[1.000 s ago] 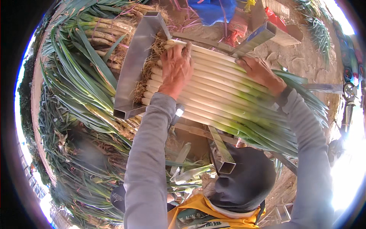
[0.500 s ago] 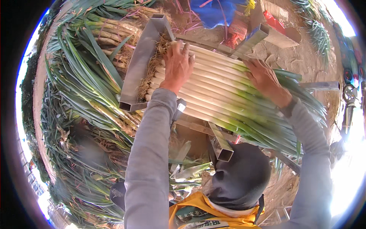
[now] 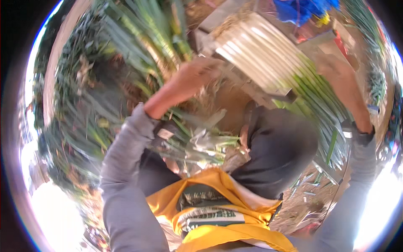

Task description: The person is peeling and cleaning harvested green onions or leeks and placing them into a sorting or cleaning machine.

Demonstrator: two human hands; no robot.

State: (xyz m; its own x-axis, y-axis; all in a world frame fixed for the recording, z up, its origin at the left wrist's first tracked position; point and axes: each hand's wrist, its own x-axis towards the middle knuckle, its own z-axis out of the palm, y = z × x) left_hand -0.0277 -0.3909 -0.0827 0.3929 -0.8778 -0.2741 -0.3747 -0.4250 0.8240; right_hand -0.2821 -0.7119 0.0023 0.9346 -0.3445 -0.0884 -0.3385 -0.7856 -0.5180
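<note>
Long green onions [image 3: 268,54] lie side by side in a metal frame [image 3: 281,93], their white stalks and roots toward the upper left and green leaves toward the lower right. My left hand [image 3: 197,71] is beside the frame's near left corner, off the stalks. Motion smears its fingers, so I cannot make out whether it holds anything. At the right, my right hand [image 3: 338,71] is over or beside the far edge of the green part, close to a metal bar of the frame. Its fingers are blurred too.
Loose green onions [image 3: 155,42] are heaped at the left. Leaf scraps [image 3: 210,145] lie on the ground below the frame. Beyond the frame are blue plastic sheeting [image 3: 298,10] and a cardboard box [image 3: 346,35]. My bent knee [image 3: 281,143] is close to the frame.
My left hand has come off the white stalks toward the near left. The right hand has left the leaves' far edge or shifted along it. The whole view has swung, placing the frame higher.
</note>
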